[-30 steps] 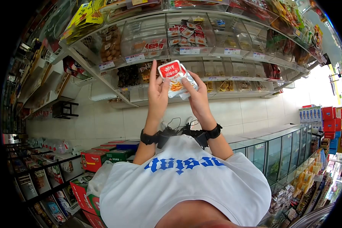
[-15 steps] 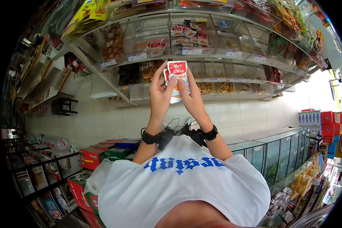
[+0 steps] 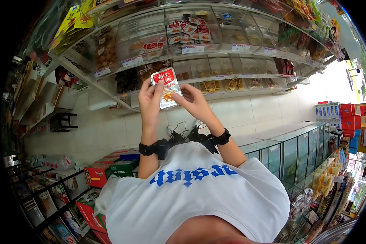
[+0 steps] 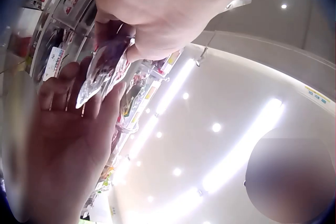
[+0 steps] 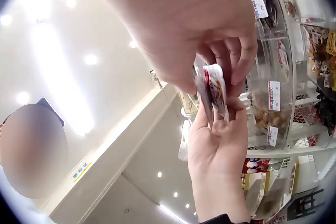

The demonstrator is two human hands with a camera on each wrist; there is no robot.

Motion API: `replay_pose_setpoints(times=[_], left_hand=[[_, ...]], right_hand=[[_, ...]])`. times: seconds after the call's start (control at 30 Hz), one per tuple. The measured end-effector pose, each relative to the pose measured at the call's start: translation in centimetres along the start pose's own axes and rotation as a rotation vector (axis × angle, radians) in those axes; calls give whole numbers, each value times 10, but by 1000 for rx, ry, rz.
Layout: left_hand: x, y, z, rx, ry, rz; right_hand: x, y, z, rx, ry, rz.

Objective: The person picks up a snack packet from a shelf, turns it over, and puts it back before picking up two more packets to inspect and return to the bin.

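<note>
Both hands hold small red-and-white foil snack packets (image 3: 166,76) in front of the shelves, the printed face toward the head camera. My left hand (image 3: 149,101) pinches the left side, thumb across the front and fingers behind. From the right, my right hand (image 3: 195,103) has its thumb on the lower front edge and its fingers behind. Edge-on in the right wrist view, two packets (image 5: 216,85) lie face to face between the hands. In the left wrist view, the shiny packets (image 4: 100,77) show between the thumb above and the other hand's fingers.
Ahead, clear shelf bins hold similar red-and-white packets (image 3: 189,30), with price tags (image 3: 193,49) along the front. Below are lower bins (image 3: 211,86) of packaged snacks. Glass cases (image 3: 290,152) stand to the right, red and green boxes (image 3: 95,175) and a black stool (image 3: 63,122) to the left.
The fanned packets have been brought together, and the rear one is now hidden in the head view. Hands and packets have shifted left; the left fingers, straight earlier, have bent.
</note>
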State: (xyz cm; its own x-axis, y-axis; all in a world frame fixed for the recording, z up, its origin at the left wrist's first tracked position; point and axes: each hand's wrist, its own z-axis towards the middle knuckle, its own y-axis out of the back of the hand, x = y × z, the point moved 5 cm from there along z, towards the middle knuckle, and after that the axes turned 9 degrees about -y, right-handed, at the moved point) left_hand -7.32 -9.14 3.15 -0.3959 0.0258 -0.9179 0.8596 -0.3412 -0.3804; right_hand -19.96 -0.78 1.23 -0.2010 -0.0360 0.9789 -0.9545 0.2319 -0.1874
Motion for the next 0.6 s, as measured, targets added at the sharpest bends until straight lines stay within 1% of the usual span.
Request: replay_pose_setpoints(times=[0.03,0.1,0.13,0.17,0.2,0.27,0.3,0.4,0.47,0.5,0.6], left_hand=[[2,1,2,56,-3,29],[5,-4,1,76,0,47],[6,-8,2,84,2,56],[8,-9,5,92,-59,102],[15,-7,6,111,-20,121],[30,-3,9,151,60,157],[34,-1,11,129,75,142],[42,4,24,131,118,158],[59,15,34,153,95,172],[60,16,43,169,73,181],[58,12,62,204,78,217]], right_hand=[[-1,6,3,-9,-31,17],[-2,18,7,-25,-96,54],[-3,21,9,-70,-54,96],[-5,23,12,-115,-12,137],[-6,26,14,-160,30,179],[-9,30,19,-180,33,194],[-10,32,22,-190,34,202],[-18,35,32,-194,-25,121],[-19,39,42,-285,40,-12],[-15,41,49,-330,85,-77],[-3,43,67,-376,129,-148]])
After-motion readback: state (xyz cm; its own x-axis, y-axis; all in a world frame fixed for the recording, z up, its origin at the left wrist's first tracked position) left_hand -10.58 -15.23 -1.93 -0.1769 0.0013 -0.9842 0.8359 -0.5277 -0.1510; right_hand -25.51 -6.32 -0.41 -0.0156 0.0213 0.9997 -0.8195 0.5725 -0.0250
